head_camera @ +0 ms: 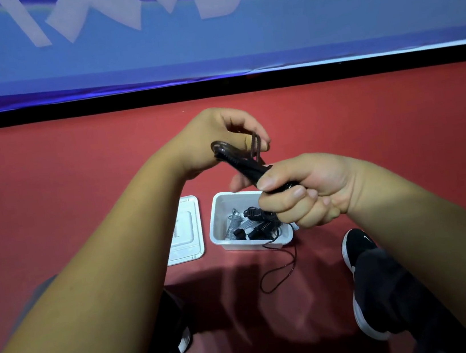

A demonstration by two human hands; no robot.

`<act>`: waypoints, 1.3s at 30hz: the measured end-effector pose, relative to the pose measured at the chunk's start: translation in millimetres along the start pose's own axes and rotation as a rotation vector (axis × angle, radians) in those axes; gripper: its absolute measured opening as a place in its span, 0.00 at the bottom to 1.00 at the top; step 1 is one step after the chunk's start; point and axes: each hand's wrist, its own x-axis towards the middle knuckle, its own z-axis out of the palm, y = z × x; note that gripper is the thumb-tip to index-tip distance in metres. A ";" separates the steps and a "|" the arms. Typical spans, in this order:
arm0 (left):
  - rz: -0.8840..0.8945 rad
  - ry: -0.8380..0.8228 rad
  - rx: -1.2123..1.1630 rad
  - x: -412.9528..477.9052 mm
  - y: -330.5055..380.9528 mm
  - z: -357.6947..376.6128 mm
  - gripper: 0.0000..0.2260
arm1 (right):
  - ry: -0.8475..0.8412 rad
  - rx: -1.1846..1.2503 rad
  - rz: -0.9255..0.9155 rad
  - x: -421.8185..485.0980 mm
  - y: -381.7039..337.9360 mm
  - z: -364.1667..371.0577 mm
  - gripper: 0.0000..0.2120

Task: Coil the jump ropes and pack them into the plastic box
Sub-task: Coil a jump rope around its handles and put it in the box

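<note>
Above the white rectangular plastic box, your right hand gripped the thin black jump rope by its handles, and your left hand pinched its loop. Coiling seemed unfinished; next it probably needed wrapping tight, then lowering inside.

The red floor under me carries the plastic box, its lid just left, a trailing cord and my shoe.

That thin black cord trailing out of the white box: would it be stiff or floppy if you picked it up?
Probably floppy: the cord droops over the box rim and lies in a loose loop on the floor. Likely light, since it is so thin. It may spring back slightly: the loop shows a rounded curve.
</note>
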 end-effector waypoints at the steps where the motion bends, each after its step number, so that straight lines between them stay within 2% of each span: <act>1: -0.002 0.016 -0.019 0.5 2.1 -0.6 0.06 | 0.019 -0.021 -0.024 1.4 0.7 -2.1 0.36; 3: 0.011 0.032 -0.030 -0.3 6.7 -1.4 0.06 | 0.089 -0.066 -0.067 4.2 3.8 0.8 0.22; 5: 0.041 0.048 0.006 -1.9 10.5 -3.6 0.07 | 0.187 -0.092 -0.065 4.5 2.8 0.7 0.13; 8: 0.096 0.111 0.124 -4.5 17.4 -6.4 0.06 | 0.452 -0.119 -0.062 3.5 -1.9 -0.2 0.15; 12: 0.205 0.227 0.399 -4.2 19.7 -7.1 0.08 | 0.721 -0.126 -0.146 0.6 -12.7 -5.8 0.08; 15: 0.302 0.185 0.645 -4.3 17.0 -10.8 0.10 | 0.872 -0.136 -0.265 3.3 -17.3 -13.5 0.04; 17: 0.245 0.111 0.726 -7.0 15.7 -11.2 0.13 | 0.939 -0.122 -0.332 6.6 -17.7 -18.9 0.08; 19: 0.089 0.067 0.745 -9.0 12.1 -10.8 0.15 | 0.982 -0.111 -0.383 9.2 -17.8 -21.6 0.10; 23: -0.132 0.062 0.819 -6.3 -0.6 -5.8 0.10 | 0.987 -0.106 -0.482 13.2 -19.0 -13.1 0.07; 25: -0.215 0.090 0.727 -3.8 -6.5 0.1 0.06 | 0.988 -0.105 -0.533 15.0 -19.2 -9.4 0.06; 28: -0.307 0.135 0.436 -0.3 -14.5 4.6 0.10 | 1.000 -0.121 -0.579 12.4 -20.0 -10.0 0.06; 30: -0.303 0.158 0.249 0.4 -15.6 0.1 0.14 | 1.012 -0.118 -0.590 8.3 -21.1 -11.3 0.06; 34: -0.218 0.103 -0.143 0.3 -6.3 -5.4 0.13 | 1.035 -0.174 -0.594 3.2 -19.2 -14.5 0.07; 36: -0.242 0.082 -0.305 2.1 -0.7 -1.1 0.14 | 1.061 -0.239 -0.588 4.5 -16.6 -15.9 0.07; 37: -0.273 0.094 -0.359 3.1 1.7 1.2 0.15 | 1.073 -0.260 -0.593 5.4 -15.6 -17.0 0.07; 39: -0.341 0.170 -0.312 5.1 4.7 3.5 0.20 | 1.120 -0.343 -0.593 6.0 -15.3 -19.4 0.08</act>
